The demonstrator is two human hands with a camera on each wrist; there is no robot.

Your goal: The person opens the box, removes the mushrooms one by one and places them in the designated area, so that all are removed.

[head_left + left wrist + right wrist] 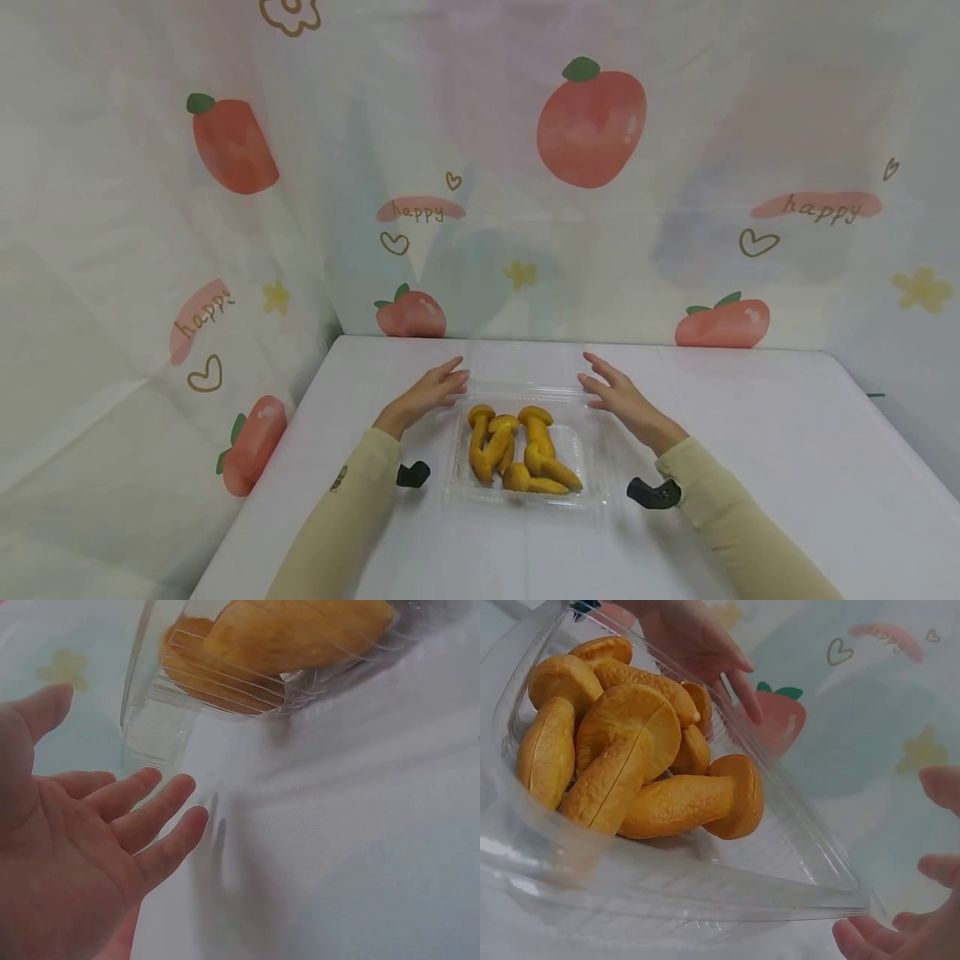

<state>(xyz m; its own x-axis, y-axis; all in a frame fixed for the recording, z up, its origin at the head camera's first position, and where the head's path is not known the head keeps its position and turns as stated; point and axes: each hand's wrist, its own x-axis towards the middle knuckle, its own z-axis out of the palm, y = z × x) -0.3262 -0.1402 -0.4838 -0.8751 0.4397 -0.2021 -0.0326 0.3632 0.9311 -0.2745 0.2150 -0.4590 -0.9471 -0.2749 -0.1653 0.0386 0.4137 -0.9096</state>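
A clear plastic clamshell box (592, 467) lies on the white table, its transparent lid (525, 364) spread back toward the wall. Several yellow-brown mushrooms (540, 433) lie inside it. My left hand (427, 397) is at the box's far left corner, fingers spread and holding nothing; the left wrist view shows a gap between the fingers (180, 825) and the box wall. At the far right corner is my right hand (628, 406), fingers also apart and grasping nothing. One right fingertip (847, 935) appears close to the box's corner; whether it touches I cannot tell.
A fabric backdrop (480, 275) printed with fruit and hearts rises behind and to the left of the table (750, 450). Black wrist-worn pieces (414, 475) stick out from beneath both sleeves, on either side of the box.
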